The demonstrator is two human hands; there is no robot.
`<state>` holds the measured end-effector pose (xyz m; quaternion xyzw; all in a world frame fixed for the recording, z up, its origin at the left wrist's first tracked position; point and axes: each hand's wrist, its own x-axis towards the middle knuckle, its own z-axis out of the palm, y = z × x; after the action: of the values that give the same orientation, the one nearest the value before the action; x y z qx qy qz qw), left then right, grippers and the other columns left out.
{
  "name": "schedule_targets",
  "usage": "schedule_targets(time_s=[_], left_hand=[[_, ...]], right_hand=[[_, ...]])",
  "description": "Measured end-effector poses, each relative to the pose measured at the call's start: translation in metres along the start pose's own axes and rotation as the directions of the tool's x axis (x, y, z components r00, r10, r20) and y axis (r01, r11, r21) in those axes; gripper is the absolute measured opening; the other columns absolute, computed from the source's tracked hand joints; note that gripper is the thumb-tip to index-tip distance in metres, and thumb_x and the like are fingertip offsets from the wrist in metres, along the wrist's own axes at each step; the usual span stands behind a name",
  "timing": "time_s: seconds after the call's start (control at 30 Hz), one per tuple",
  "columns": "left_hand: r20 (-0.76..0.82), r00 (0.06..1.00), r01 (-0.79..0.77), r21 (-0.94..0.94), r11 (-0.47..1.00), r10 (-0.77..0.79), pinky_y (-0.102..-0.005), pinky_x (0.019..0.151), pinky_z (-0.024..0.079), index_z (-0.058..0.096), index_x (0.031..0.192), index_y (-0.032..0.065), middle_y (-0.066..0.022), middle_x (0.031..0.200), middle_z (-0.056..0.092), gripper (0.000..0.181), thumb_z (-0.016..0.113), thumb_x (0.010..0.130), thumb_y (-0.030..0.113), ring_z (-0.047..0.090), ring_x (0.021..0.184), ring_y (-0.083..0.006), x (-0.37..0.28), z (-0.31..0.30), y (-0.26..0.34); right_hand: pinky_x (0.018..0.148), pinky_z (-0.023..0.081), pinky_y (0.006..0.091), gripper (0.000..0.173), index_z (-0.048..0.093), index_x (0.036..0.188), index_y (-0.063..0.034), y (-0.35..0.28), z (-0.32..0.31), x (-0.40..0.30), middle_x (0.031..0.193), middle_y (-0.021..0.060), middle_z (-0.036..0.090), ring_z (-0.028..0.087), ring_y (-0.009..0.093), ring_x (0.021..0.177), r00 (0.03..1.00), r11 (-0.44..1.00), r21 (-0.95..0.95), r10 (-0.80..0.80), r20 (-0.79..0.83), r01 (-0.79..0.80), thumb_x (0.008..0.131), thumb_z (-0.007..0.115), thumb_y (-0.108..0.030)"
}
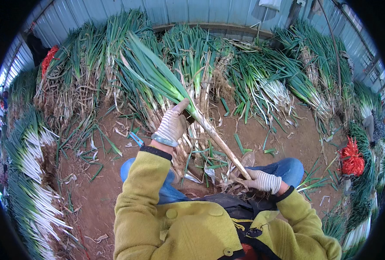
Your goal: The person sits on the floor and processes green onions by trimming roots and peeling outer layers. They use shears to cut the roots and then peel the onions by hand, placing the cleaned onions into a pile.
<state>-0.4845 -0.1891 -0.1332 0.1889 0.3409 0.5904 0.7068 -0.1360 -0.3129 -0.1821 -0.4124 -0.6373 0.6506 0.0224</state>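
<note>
A long scallion with brown outer skin on its shaft [213,131] lies diagonally across the view, green leaves at the upper left, root end at the lower right. My left hand [173,123], in a striped knit glove, is shut around it where the leaves begin. My right hand [260,180], gloved alike, grips the lower end near the roots, above my lap. Under and behind my left hand lie several unpeeled scallions [182,154], partly hidden. Peeled skins [212,174] and cut leaf pieces lie between my legs.
Upright bundles of unpeeled scallions [82,71] lean along the metal wall. Cleaner white-stemmed ones lie in piles at left [36,165] and ahead right [267,87]. A blue-handled tool [136,139] rests on the soil floor. Red plastic ties [352,157] lie at right, near a partly visible person [378,128].
</note>
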Motion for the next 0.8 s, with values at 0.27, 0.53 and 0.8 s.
schedule_targets(time_s=[0.27,0.53,0.8], left_hand=[[0.13,0.978,-0.192,0.279,0.941,0.162,-0.0318,0.082,0.052,0.063,0.109,0.0135,0.0016,0.096,0.066,0.028,0.075,0.087,0.025,0.064,0.088,-0.0133,-0.023,-0.007,0.03],[0.208,0.963,-0.219,0.225,0.949,0.173,-0.0337,0.092,0.047,0.06,0.122,0.0088,-0.0011,0.113,0.065,0.038,0.07,0.09,0.028,0.061,0.102,-0.0158,-0.013,-0.044,0.038],[0.215,0.949,-0.233,-0.017,0.972,0.231,-0.037,0.102,0.042,0.055,0.132,0.0077,-0.0026,0.123,0.063,0.047,0.068,0.091,0.027,0.058,0.112,-0.0185,0.005,-0.067,0.047]], right_hand=[[0.077,0.05,0.0279,0.057,0.049,0.133,0.0021,-0.129,0.008,0.118,0.104,0.0087,0.064,0.06,0.014,0.088,0.883,0.925,0.17,-0.251,-0.397,0.34,0.089,0.067,-0.029],[0.076,0.05,0.0245,0.039,0.058,0.116,0.0022,-0.19,0.021,0.191,0.097,0.0064,0.062,0.059,0.013,0.086,0.85,0.647,0.573,-0.246,-0.466,0.502,0.083,0.075,-0.01],[0.081,0.049,0.0296,0.025,0.063,0.109,-0.0012,-0.178,0.027,0.232,0.097,0.0054,0.066,0.059,0.015,0.086,0.799,0.627,0.514,-0.339,-0.496,0.585,0.089,0.069,-0.015]])
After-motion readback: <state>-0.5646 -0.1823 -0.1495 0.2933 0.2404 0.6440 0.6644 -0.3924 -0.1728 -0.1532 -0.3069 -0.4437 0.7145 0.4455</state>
